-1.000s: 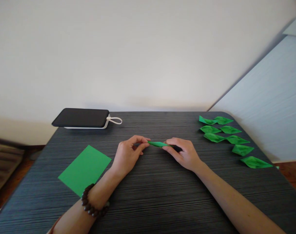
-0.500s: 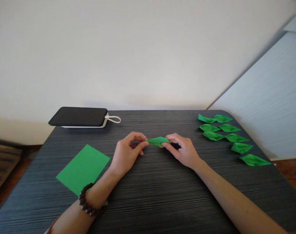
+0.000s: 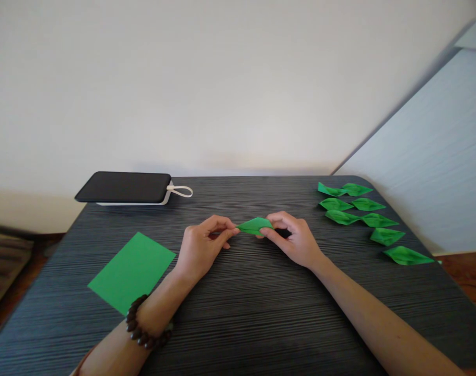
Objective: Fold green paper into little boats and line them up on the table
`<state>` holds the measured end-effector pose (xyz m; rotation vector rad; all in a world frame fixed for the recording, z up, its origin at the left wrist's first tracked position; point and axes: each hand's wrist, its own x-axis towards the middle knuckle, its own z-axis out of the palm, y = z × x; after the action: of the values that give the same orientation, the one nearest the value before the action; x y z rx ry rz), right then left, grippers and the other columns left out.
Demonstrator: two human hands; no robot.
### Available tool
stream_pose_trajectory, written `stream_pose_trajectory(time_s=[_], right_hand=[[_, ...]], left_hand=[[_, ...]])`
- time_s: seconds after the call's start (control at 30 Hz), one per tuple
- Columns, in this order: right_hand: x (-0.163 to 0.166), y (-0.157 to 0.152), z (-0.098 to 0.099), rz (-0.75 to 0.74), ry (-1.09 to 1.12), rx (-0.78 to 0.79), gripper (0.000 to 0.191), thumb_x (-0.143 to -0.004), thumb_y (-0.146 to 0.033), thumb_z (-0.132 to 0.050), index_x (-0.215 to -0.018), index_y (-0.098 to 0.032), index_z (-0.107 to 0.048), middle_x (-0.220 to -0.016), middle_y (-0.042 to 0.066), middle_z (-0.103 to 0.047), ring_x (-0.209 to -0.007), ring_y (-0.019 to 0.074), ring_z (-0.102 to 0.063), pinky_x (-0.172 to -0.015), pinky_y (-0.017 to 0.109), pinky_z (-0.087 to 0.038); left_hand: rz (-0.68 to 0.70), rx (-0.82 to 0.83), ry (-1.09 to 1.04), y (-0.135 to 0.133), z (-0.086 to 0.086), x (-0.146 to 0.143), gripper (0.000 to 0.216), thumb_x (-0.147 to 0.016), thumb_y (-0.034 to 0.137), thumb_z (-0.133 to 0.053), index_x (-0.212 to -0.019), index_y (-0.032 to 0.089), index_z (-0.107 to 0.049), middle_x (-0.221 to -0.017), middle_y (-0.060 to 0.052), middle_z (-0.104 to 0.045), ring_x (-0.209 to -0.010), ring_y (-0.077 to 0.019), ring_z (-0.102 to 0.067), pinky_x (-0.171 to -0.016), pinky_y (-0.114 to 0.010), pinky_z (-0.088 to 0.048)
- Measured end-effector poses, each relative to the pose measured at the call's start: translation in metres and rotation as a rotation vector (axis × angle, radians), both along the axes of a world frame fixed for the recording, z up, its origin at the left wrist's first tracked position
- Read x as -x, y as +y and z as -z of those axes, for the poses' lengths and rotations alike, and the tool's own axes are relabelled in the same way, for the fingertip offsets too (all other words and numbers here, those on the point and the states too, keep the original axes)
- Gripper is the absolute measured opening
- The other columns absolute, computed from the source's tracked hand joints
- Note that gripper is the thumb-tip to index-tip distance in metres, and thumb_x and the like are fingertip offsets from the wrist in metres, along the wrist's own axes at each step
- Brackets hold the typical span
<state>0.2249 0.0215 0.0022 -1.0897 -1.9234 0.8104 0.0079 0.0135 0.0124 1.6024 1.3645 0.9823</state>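
Note:
Between my hands, just above the table's middle, is a small green paper leaf [image 3: 253,226], folded and pointed at its left end. My left hand [image 3: 204,248] pinches that left tip between thumb and fingers. On the right side, my right hand [image 3: 294,237] grips the leaf's other end, thumb in front and fingers behind, so that end is partly hidden. A flat sheet of green paper [image 3: 134,271] lies left of my left forearm, which wears a dark bead bracelet [image 3: 138,326].
Several folded green paper leaves [image 3: 379,220] lie in rows along the right side of the dark wood-grain table [image 3: 253,324]. At the back left, a black phone [image 3: 124,187] rests on a white block with a short looped cable [image 3: 182,190]. A pale wall [image 3: 238,94] stands behind.
The held paper leaf has tilted, showing more of its broad upper face. My right hand has shifted very slightly upward, while my left keeps its pinch.

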Motion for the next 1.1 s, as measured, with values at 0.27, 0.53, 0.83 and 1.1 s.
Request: stream_pose_trajectory(time_s=[0.27, 0.53, 0.83, 1.1], right_hand=[[-0.002, 0.003, 0.008, 0.031, 0.182, 0.17, 0.022, -0.083, -0.03, -0.061, -0.101, -0.019, -0.055, -0.075, 0.002, -0.073, -0.072, 0.0163, -0.069, -0.074, 0.028, -0.051], [-0.003, 0.003, 0.009, -0.001, 0.26, 0.284, 0.027, -0.082, -0.032, -0.061, -0.105, -0.019, -0.055, -0.075, 0.002, -0.073, -0.07, 0.0172, -0.069, -0.07, 0.028, -0.053], [-0.003, 0.003, 0.007, 0.017, 0.145, 0.174, 0.023, -0.084, -0.031, -0.059, -0.104, -0.02, -0.055, -0.076, 0.002, -0.073, -0.073, 0.0166, -0.068, -0.073, 0.028, -0.05], [-0.002, 0.003, 0.005, 0.005, 0.072, 0.051, 0.02, -0.085, -0.028, -0.058, -0.103, -0.02, -0.054, -0.078, 0.0, -0.072, -0.073, 0.0146, -0.067, -0.074, 0.027, -0.047]], left_hand=[[0.145, -0.403, 0.341, 0.0, 0.004, 0.008, 0.011, -0.084, 0.026, -0.059, -0.091, 0.021, -0.066, -0.087, 0.0, -0.071, -0.075, -0.014, -0.067, -0.074, -0.024, -0.053], [0.252, -0.755, 0.349, 0.003, 0.007, 0.014, 0.018, -0.083, 0.01, -0.056, -0.097, 0.017, -0.065, -0.099, -0.005, -0.07, -0.09, -0.0148, -0.065, -0.082, -0.027, -0.052], [0.181, -0.142, 0.051, 0.004, 0.002, 0.007, 0.033, -0.079, 0.023, -0.063, -0.112, 0.018, -0.056, -0.097, -0.005, -0.07, -0.081, -0.0162, -0.067, -0.068, -0.026, -0.057], [0.269, 0.268, -0.193, 0.008, -0.006, 0.007, 0.038, -0.089, 0.04, -0.046, -0.098, 0.009, -0.065, -0.09, -0.012, -0.071, -0.082, -0.0201, -0.067, -0.059, -0.025, -0.055]])
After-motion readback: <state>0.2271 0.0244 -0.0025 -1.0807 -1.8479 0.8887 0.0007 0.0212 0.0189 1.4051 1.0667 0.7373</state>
